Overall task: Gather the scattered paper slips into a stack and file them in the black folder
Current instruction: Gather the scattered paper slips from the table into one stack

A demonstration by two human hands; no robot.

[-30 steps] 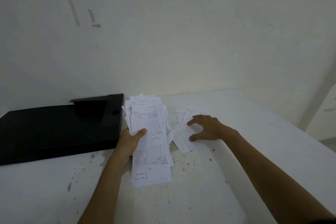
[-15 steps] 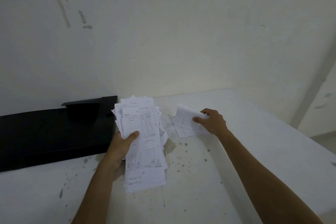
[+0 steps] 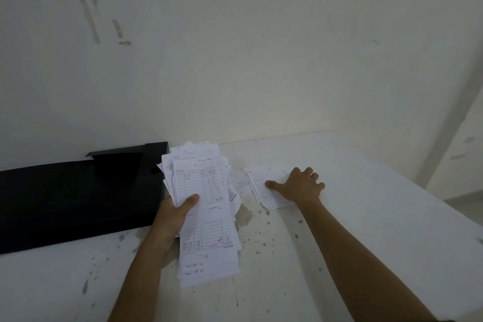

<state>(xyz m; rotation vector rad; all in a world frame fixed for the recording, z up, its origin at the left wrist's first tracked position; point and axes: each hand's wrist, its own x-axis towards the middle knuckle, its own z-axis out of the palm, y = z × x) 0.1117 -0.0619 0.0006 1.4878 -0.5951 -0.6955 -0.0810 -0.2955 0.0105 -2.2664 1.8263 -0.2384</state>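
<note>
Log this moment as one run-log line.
left hand: grips slip stack | right hand: flat on loose slips | black folder: unfilled

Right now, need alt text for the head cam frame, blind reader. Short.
A person's left hand grips a thick, uneven stack of paper slips above a speckled white table, while the right hand presses flat on a few loose slips lying to the right. A black folder lies at left against a white wall.

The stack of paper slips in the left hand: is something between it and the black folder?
Nothing visible blocks the way. The stack of paper slips, gripped by the left hand, sits right beside the black folder, whose right edge is next to it on the table.
</note>
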